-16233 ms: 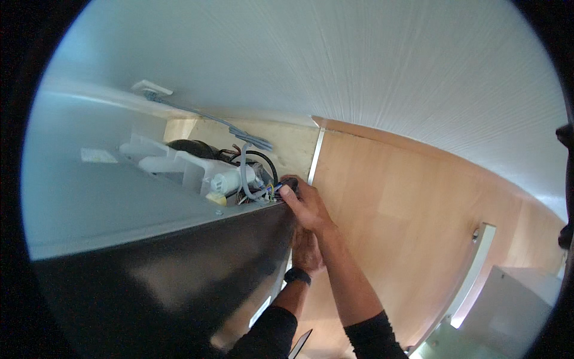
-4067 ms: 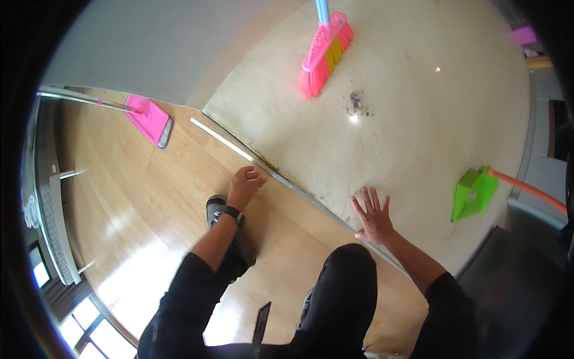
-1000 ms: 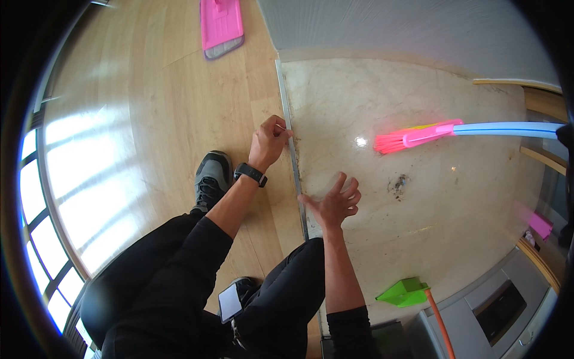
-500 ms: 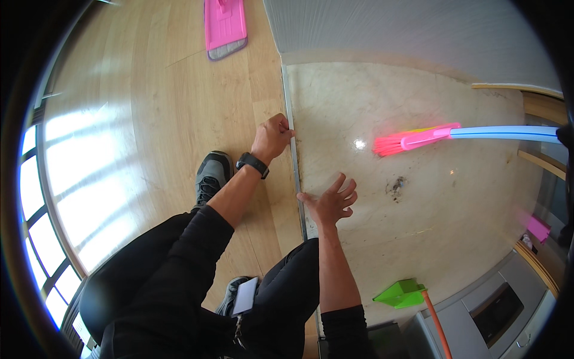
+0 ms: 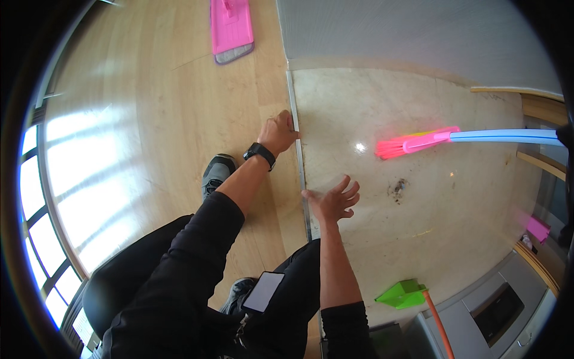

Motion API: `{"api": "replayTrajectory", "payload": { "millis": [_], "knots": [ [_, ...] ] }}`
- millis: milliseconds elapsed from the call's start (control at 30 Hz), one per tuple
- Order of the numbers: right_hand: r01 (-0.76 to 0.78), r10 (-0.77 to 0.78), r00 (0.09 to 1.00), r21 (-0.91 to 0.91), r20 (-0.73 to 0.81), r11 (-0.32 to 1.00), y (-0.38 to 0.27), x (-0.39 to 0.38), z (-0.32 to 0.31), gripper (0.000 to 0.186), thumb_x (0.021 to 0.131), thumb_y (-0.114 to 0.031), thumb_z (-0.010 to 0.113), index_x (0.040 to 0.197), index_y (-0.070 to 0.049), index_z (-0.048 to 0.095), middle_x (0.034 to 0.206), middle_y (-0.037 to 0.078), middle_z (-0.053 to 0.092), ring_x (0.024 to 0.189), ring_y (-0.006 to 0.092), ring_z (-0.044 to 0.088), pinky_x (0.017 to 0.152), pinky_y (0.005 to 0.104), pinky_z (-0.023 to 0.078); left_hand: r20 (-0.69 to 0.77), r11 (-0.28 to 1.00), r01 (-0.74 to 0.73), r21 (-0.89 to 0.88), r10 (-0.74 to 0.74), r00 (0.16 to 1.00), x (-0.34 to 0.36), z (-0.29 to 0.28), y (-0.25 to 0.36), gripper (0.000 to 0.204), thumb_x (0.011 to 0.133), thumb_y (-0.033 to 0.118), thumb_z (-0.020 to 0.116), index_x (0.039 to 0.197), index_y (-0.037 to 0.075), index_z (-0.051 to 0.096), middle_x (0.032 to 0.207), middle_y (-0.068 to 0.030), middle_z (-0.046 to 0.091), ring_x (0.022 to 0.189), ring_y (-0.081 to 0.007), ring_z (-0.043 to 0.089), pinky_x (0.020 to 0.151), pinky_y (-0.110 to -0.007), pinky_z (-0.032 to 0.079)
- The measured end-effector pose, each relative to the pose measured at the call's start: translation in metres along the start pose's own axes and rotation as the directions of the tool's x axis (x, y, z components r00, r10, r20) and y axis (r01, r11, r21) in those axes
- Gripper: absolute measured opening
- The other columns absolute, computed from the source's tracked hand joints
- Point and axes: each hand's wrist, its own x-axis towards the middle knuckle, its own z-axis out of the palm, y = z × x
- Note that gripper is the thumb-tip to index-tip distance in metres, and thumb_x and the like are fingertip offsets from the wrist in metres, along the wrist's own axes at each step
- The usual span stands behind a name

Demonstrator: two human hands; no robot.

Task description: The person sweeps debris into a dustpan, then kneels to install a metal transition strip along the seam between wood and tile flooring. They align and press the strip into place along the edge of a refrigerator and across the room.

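A narrow metal floor strip (image 5: pixel 301 170) runs along the seam between the wooden floor and the pale stone-look floor. My left hand (image 5: pixel 278 133), with a black watch on its wrist, is closed, its fingertips at the upper part of this strip. Whatever those fingers may pinch is hidden or too small to make out. Lower down, my right hand (image 5: pixel 332 200) is open over the pale floor, fingers spread and thumb at the strip's edge. A small pile of dark debris (image 5: pixel 398 190) lies right of it. Beyond that is a broom (image 5: pixel 418 143) with pink bristles and a light blue handle.
A green dustpan (image 5: pixel 404 294) with an orange handle stands at the lower right, near grey cabinets (image 5: pixel 460 326). On the wooden floor at the top lies a pink flat mop (image 5: pixel 232 27). A white badge (image 5: pixel 263 291) hangs by my knee. A grey panel (image 5: pixel 412 36) borders the far side.
The view has shifted slightly, so the strip and mop appear a little further right. Both hands stay close to the strip in nearly the same poses. The hanging badge has swung right.
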Motion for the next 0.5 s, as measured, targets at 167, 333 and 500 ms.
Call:
{"api": "replayTrajectory", "payload": {
  "millis": [167, 333, 500],
  "knots": [
    [-0.060, 0.061, 0.998, -0.017, 0.007, 0.998, -0.007, 0.004, 0.005, 0.118, 0.056, -0.049, 0.091, 0.145, -0.016, 0.021, 0.154, 0.018, 0.013, 0.141, 0.0434, 0.014, 0.097, 0.0649, 0.031, 0.000, 0.995, -0.002, 0.104, 0.002, 1.000, -0.002, -0.005, 0.002, 0.066, 0.066, 0.030, 0.088, 0.118, 0.010, 0.052, 0.108, -0.0196, 0.060, 0.095, -0.0375, 0.061, 0.080, -0.043, 0.051],
    [-0.131, 0.132, 0.991, 0.052, -0.023, 0.990, -0.026, 0.015, 0.012, 0.121, 0.056, -0.054, 0.090, 0.146, -0.017, 0.018, 0.154, 0.021, 0.011, 0.140, 0.0433, 0.015, 0.097, 0.0638, 0.031, -0.094, 0.929, 0.013, 0.370, 0.024, 0.995, -0.011, -0.009, 0.007, 0.111, 0.061, 0.041, 0.091, 0.152, 0.022, 0.031, 0.154, -0.0193, 0.018, 0.125, -0.0459, 0.040, 0.097, -0.053, 0.044],
    [-0.178, 0.177, 0.984, 0.054, 0.021, 0.983, -0.032, 0.020, 0.010, 0.127, 0.056, -0.055, 0.090, 0.149, -0.016, 0.013, 0.154, 0.023, 0.007, 0.140, 0.0457, 0.013, 0.098, 0.0639, 0.030, 0.059, 0.922, 0.039, 0.386, -0.067, 0.996, 0.004, -0.023, 0.021, 0.122, 0.059, 0.043, 0.092, 0.157, 0.027, 0.022, 0.156, -0.0195, 0.012, 0.125, -0.0485, 0.038, 0.093, -0.056, 0.047]
  ]
}}
